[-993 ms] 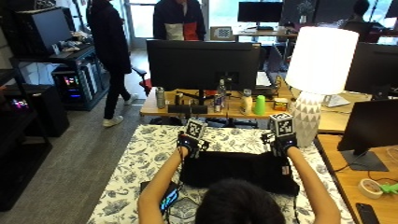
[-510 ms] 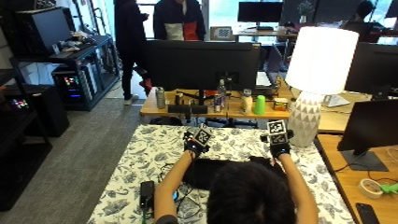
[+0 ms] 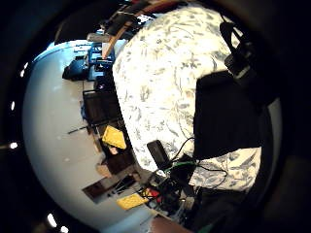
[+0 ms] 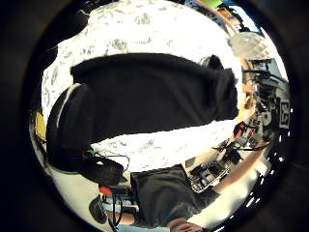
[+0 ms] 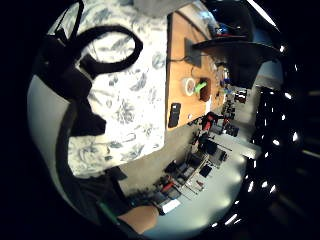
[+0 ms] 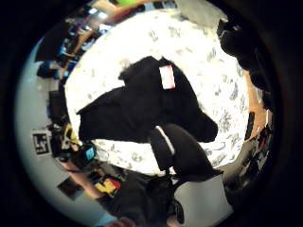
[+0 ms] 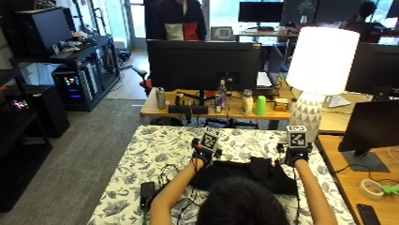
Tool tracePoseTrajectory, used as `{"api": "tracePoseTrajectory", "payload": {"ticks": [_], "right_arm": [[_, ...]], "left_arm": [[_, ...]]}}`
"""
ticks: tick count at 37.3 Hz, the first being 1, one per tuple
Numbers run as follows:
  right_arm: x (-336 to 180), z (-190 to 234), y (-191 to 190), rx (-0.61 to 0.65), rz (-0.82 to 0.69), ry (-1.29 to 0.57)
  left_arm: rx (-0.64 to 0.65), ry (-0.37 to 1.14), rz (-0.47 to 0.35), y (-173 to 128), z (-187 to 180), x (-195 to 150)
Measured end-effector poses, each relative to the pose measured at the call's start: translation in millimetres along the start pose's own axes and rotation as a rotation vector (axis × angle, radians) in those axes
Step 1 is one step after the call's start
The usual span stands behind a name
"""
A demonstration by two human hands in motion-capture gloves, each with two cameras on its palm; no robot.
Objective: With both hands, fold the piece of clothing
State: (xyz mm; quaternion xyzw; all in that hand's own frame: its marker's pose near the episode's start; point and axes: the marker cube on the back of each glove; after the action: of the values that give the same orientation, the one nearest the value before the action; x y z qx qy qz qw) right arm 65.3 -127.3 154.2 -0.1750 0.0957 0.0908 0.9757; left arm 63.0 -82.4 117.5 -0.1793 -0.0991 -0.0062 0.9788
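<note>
- Currently the black, soft fabric piece of clothing (image 7: 249, 172) lies flat-ish on the white tabletop with the blue-grey floral cloth (image 7: 156, 150), in front of the person, partly hidden by their head in the outside view.
- Both hands sit at its far edge, well apart: the left hand (image 7: 203, 153) at the far left corner, the right hand (image 7: 295, 155) at the far right corner. I cannot tell from any view whether either grip is closed on the cloth or merely resting on it; the fingers are hidden under the gloves' backs.
- Risk 1: judged from the bunched hump in the middle of the garment, a fold begun now could trap that wrinkle and come out lopsided.
- Risk 2: if only 1 hand has caught the fabric, the edge would probably skew as it is drawn toward the person.
- Risk 3: a thin black cable (image 7: 167, 172) and a small flat black device (image 7: 147, 189) lie on the tabletop just beside the garment's left side; a sweeping forearm or a dragged hem could snag them.
- Room: open patterned cloth stretches beyond the hands toward the far edge and out to the left; the right side is tighter, with the cloth's edge near the right hand.
- Beyond that edge, the neighbouring wooden desk (image 7: 349, 164) carries a roll of tape (image 7: 372, 188) and a dark phone (image 7: 364, 213).
</note>
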Motion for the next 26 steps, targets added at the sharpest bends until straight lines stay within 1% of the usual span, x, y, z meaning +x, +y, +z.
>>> {"api": "tracePoseTrajectory", "payload": {"ticks": [1,4,6,8,11,15,18,21,24,26], "right_arm": [[0,6,13,-0.035,-0.004,-0.005],[-3,22,69,-0.149,0.010,-0.016],[-4,38,87,-0.208,0.009,-0.030],[-6,53,89,-0.225,0.003,-0.047],[-7,70,82,-0.182,0.029,-0.056],[-13,86,76,-0.119,0.011,-0.059],[-22,95,74,-0.103,-0.010,-0.067],[-30,98,75,-0.107,-0.027,-0.057],[-36,98,80,-0.145,0.005,-0.046],[-42,97,83,-0.176,0.033,-0.040]], "left_arm": [[-0.040,-0.011,0.002,0,10,4],[-0.171,0.001,-0.020,-2,45,14],[-0.226,0.035,-0.021,-6,65,19],[-0.242,0.063,0.006,-12,81,23],[-0.232,0.082,0.045,-19,95,25],[-0.189,0.101,0.027,-27,104,25],[-0.152,0.114,0.042,-31,104,24],[-0.164,0.117,0.050,-30,104,25],[-0.197,0.131,0.039,-27,105,26],[-0.197,0.139,0.020,-26,105,26]]}}
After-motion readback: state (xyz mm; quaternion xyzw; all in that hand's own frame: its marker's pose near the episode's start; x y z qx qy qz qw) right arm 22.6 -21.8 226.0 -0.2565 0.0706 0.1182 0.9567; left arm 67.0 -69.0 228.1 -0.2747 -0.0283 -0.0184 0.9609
